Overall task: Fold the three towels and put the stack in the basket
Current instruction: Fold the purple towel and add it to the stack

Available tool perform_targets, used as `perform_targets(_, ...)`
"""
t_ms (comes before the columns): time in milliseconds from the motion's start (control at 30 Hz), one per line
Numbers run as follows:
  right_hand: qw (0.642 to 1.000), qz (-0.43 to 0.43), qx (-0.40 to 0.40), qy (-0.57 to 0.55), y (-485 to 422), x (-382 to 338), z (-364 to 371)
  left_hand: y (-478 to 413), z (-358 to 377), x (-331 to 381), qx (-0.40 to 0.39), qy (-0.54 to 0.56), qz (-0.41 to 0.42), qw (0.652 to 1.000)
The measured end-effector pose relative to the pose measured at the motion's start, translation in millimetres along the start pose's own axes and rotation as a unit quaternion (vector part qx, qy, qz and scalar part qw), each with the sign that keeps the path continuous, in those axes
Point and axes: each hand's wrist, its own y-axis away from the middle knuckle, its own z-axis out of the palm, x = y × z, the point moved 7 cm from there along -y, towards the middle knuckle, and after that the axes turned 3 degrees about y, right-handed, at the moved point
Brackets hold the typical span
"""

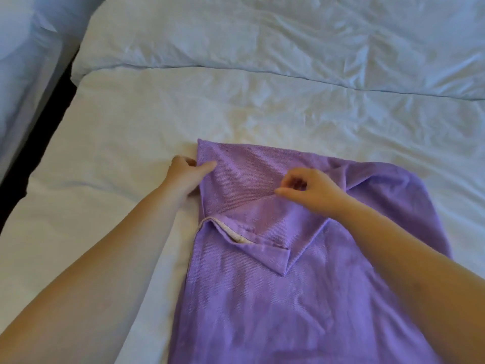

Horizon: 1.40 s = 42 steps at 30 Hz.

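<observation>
A purple towel [262, 298] lies lengthwise on a white bed [118, 127], its far end square to the person and a little past the middle of the view. Part of the cloth is turned back on itself: a triangular flap points toward the person, and along its left side a narrow white strip [228, 231] shows at the hem.

The left hand [183, 174] grips the towel's far left corner area. Its thumb lies flat on top of the cloth and the other fingers curl at the edge, their tips hidden against the sheet. The right hand [312, 190] sits over the middle of the towel with its fingers bent in, and the thumb and forefinger pinch the crease where the flap begins. Exactly how much cloth sits between them is hard to make out.

The towel's near end runs off the bottom of the view, so its full length cannot be told. The right forearm covers part of its right edge, where the cloth bunches and rounds over.

Beyond the towel a thick, wrinkled white duvet roll [262, 35] lies across the bed. At the left a dark gap [34, 132] separates this bed from more pale bedding [18, 61] — cut off by the frame's edge.
</observation>
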Motion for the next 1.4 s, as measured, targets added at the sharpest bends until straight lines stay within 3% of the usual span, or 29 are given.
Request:
perform_targets(67,0.995,0.018,-0.097,-0.010,16.6,-10.9,25.9,17.9,8.3,-15.0,-0.058,-0.038,-0.020,0.997)
perform_targets(167,0.966,0.005,-0.228,0.122,41.4,-22.8,59.1,37.6,3.4,-25.3,-0.072,-0.144,0.007,0.987)
perform_targets(267,0.933,-0.048,-0.255,0.250,52.8,-32.7,78.5,56.6,0.2,-52.0,-0.135,-0.118,-0.092,0.979)
perform_targets(367,0.943,-0.031,-0.235,0.232,48.6,-39.7,76.8,63.9,-6.0,-53.8,-0.159,0.019,-0.085,0.983)
perform_targets(433,0.965,0.008,-0.190,0.181,36.5,-42.6,63.0,63.5,-14.3,-48.0,-0.135,0.164,-0.058,0.975)
perform_targets(500,0.976,0.003,-0.119,0.182,19.2,-52.9,44.5,64.2,-19.5,-49.5,-0.095,0.202,-0.056,0.973)
perform_targets(567,0.976,-0.042,-0.066,0.204,-0.6,-73.2,33.1,65.8,-19.3,-49.6,-0.074,0.167,-0.033,0.983)
perform_targets(733,0.987,-0.129,-0.035,0.090,-56.2,-136.6,31.6,67.5,-9.4,-1.6,-0.092,-0.024,0.198,0.976)
perform_targets(933,0.991,-0.135,0.005,0.018,-90.2,-136.9,32.0,32.8,2.3,16.8,-0.128,0.048,0.109,0.985)
perform_targets(1067,0.992,-0.068,-0.001,0.107,-92.9,-80.3,15.6,3.5,-5.5,15.6,-0.018,0.004,0.097,0.995)
perform_targets(1233,0.985,-0.018,0.003,0.173,-83.1,-19.7,-5.0,-15.4,10.5,27.7,-0.036,0.064,0.081,0.994)
perform_targets(1333,0.979,-0.013,0.018,0.205,-76.0,4.6,-20.9,-23.1,8.6,44.5,0.062,-0.066,0.160,0.983)
perform_targets(1400,0.966,-0.005,0.028,0.258,-67.6,27.0,-38.4,-23.6,9.4,49.5,0.079,-0.164,0.204,0.962)
